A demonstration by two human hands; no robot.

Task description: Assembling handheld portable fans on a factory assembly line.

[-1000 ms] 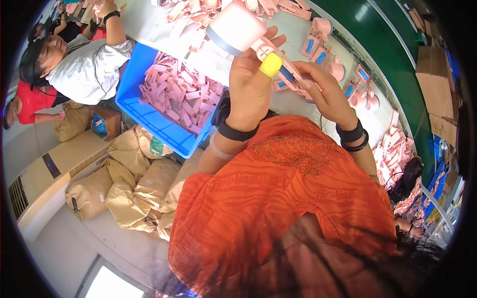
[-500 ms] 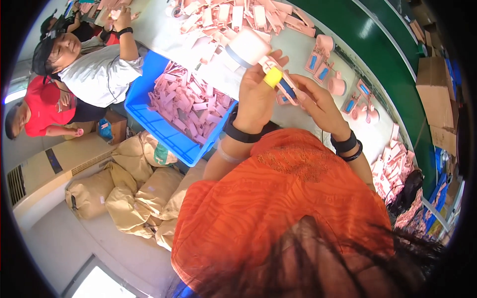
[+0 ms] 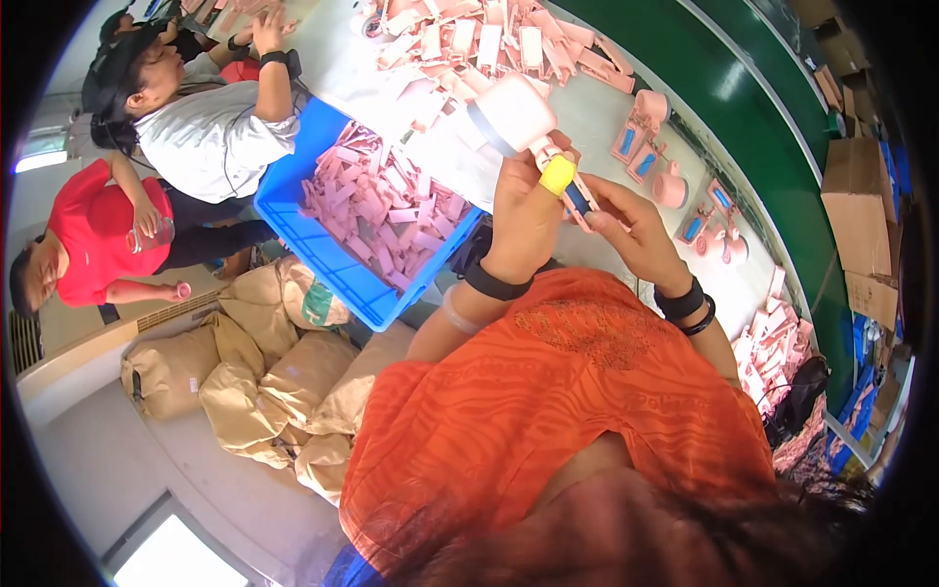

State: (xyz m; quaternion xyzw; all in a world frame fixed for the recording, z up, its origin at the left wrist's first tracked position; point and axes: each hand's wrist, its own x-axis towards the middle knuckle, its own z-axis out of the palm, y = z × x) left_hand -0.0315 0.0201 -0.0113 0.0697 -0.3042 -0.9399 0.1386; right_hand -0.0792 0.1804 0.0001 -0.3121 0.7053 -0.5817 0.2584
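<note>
Over the white worktop (image 3: 611,103), both hands hold a pink plastic piece with a round, cup-like head (image 3: 514,112) and a narrow handle showing a dark blue strip (image 3: 577,198). My left hand (image 3: 523,210) is closed around it just below the head, with a yellow cover (image 3: 558,176) on the thumb. At the handle's lower end, my right hand (image 3: 636,230) pinches it between thumb and fingers. Similar pink pieces with blue strips (image 3: 643,159) lie on the worktop beyond my right hand.
A blue crate (image 3: 377,311) of flat pink parts stands left of my hands. Loose pink parts (image 3: 489,44) are heaped at the far side, more (image 3: 773,338) at right. Brown sacks (image 3: 303,377) sit lower left. Two people (image 3: 210,122) are at left; cardboard boxes (image 3: 856,205) stand right.
The view has shifted slightly. Both hands and the pink piece sit a little lower and to the right in the picture. The person in white has turned their head; my hold stays the same.
</note>
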